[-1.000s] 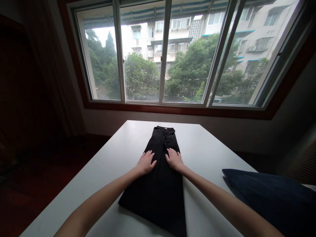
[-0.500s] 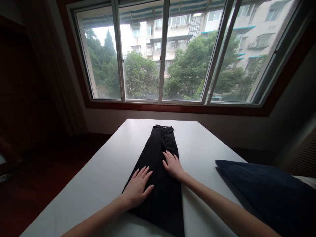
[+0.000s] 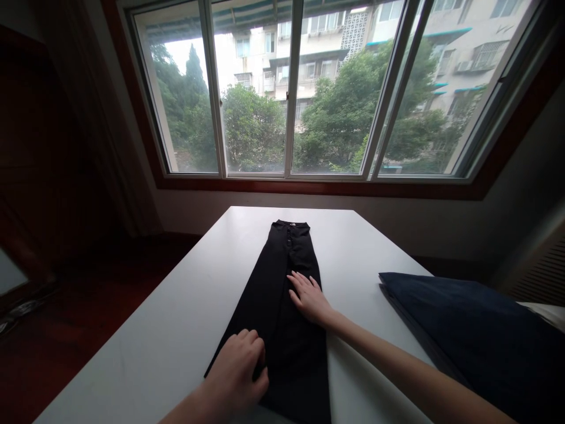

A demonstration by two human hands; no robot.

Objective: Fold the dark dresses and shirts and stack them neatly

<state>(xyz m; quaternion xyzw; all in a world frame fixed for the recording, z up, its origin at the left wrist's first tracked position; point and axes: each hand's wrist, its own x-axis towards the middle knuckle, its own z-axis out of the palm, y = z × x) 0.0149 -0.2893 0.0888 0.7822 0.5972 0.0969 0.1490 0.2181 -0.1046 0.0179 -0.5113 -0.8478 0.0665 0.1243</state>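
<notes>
Black trousers (image 3: pixel 286 259) lie folded lengthwise on a white table (image 3: pixel 163 347), with the waistband at the far end and a row of buttons down the front. My left hand (image 3: pixel 233 371) is curled over the trousers' left edge near me, its fingers closed on the cloth. My right hand (image 3: pixel 309 298) lies flat on the trousers at mid-length, fingers slightly apart, gripping nothing. The near end of the trousers runs out of the bottom of the view.
A dark navy cushion (image 3: pixel 454 335) lies on the table's right side. A large window (image 3: pixel 291 88) stands beyond the far table edge, with trees and apartment buildings outside. To the left of the table, the floor is dark.
My left hand has slid toward me along the trousers and curled onto the cloth. My right hand has barely moved. The view has tilted slightly upward.
</notes>
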